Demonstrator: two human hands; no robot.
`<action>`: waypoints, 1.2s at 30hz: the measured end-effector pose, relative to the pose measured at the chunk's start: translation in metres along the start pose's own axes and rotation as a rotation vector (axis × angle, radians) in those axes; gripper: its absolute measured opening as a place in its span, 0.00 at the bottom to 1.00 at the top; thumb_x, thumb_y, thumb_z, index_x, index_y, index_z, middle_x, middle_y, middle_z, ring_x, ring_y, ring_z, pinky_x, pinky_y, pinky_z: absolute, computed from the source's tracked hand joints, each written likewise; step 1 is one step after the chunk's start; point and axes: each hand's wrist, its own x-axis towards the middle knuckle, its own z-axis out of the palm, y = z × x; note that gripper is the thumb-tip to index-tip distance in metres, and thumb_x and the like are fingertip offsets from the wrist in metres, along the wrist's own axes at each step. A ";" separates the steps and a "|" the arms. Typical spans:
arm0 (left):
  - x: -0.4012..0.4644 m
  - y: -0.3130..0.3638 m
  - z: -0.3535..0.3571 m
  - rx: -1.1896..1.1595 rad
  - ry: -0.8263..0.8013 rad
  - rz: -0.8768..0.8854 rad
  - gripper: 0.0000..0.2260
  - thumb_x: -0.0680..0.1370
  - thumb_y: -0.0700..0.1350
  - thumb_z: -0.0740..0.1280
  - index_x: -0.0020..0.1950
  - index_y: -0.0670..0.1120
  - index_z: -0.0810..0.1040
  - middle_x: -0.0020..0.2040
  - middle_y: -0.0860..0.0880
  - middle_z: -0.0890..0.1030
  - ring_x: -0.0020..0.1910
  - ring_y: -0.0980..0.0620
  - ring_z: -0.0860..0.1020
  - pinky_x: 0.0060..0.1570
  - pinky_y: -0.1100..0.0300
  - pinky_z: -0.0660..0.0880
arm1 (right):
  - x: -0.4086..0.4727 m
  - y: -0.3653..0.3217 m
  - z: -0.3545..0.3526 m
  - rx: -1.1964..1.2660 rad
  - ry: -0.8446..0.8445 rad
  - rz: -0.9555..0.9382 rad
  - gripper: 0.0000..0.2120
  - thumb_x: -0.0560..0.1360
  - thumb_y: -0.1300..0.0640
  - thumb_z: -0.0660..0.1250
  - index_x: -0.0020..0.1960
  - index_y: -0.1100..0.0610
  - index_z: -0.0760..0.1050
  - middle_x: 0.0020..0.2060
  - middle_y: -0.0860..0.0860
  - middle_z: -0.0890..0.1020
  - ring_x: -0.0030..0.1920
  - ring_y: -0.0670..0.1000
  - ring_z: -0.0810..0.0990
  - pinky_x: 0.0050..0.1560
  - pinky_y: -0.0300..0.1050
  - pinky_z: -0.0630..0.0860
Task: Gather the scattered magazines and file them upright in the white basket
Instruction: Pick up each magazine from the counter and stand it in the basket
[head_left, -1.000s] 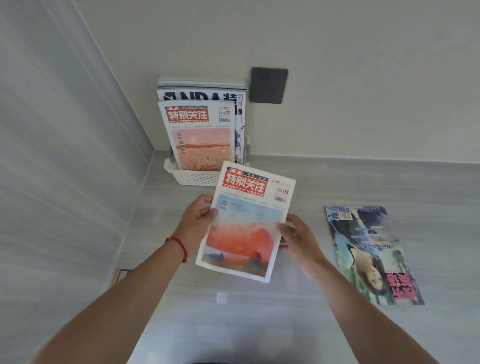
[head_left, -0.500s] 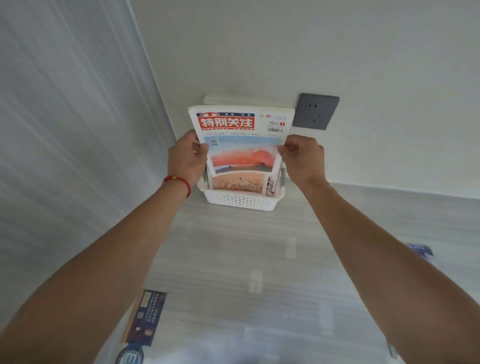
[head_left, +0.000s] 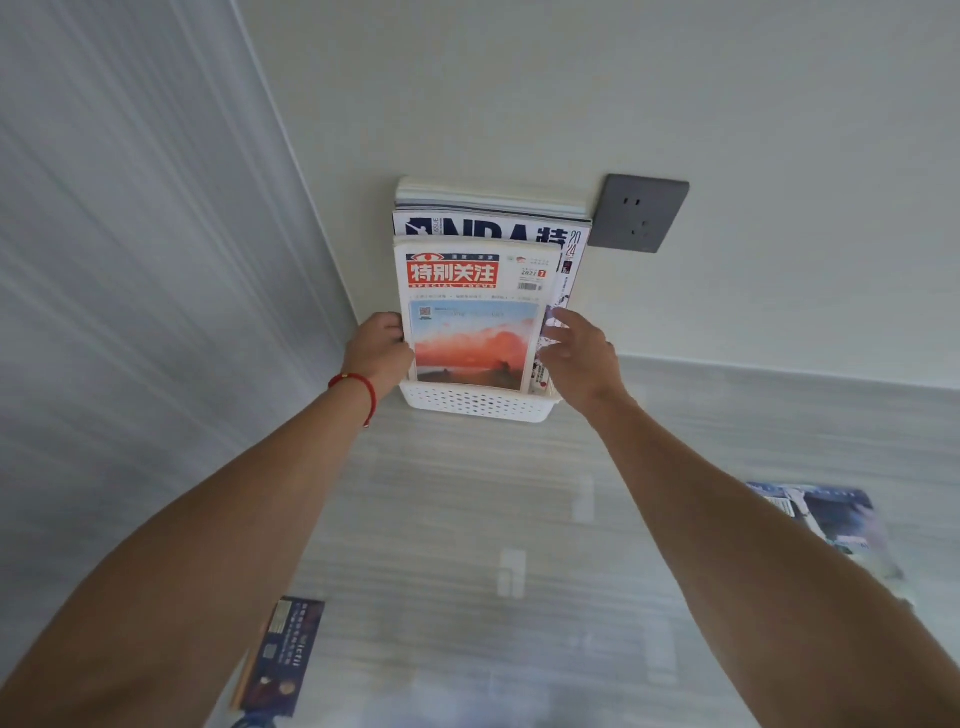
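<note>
Front magazine (head_left: 470, 317): upright in white basket (head_left: 475, 404) (red masthead).
Left hand (head_left: 382, 349): grasping its left edge.
Right hand (head_left: 579, 349): fingers spread, released beside its right edge.

The red-titled magazine (head_left: 470, 317), held flat over the table a second ago and then raised above the white basket (head_left: 477, 404), now stands upright in it at the front. The right hand (head_left: 581, 358) has loosened, fingers spread beside the cover, while the left hand (head_left: 382, 351) now sits lower on its edge.
</note>
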 end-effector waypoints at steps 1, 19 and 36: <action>-0.003 0.000 0.000 -0.015 -0.013 -0.002 0.04 0.79 0.40 0.67 0.51 0.47 0.81 0.55 0.50 0.86 0.55 0.47 0.83 0.42 0.58 0.80 | -0.003 0.005 -0.002 0.014 -0.011 0.008 0.26 0.76 0.64 0.64 0.72 0.50 0.71 0.61 0.47 0.82 0.51 0.48 0.81 0.41 0.34 0.74; -0.223 -0.003 0.147 0.422 -0.274 0.321 0.22 0.73 0.34 0.63 0.68 0.44 0.72 0.65 0.43 0.73 0.64 0.43 0.72 0.62 0.51 0.74 | -0.187 0.267 -0.158 -0.762 0.078 0.480 0.34 0.78 0.39 0.64 0.76 0.55 0.57 0.71 0.65 0.65 0.70 0.65 0.67 0.68 0.64 0.70; -0.298 -0.001 0.228 0.806 -0.341 0.129 0.28 0.79 0.52 0.67 0.75 0.47 0.61 0.72 0.44 0.64 0.70 0.41 0.66 0.67 0.47 0.72 | -0.235 0.272 -0.147 -0.790 -0.223 -0.410 0.16 0.80 0.51 0.66 0.67 0.48 0.77 0.73 0.50 0.72 0.73 0.54 0.69 0.76 0.53 0.64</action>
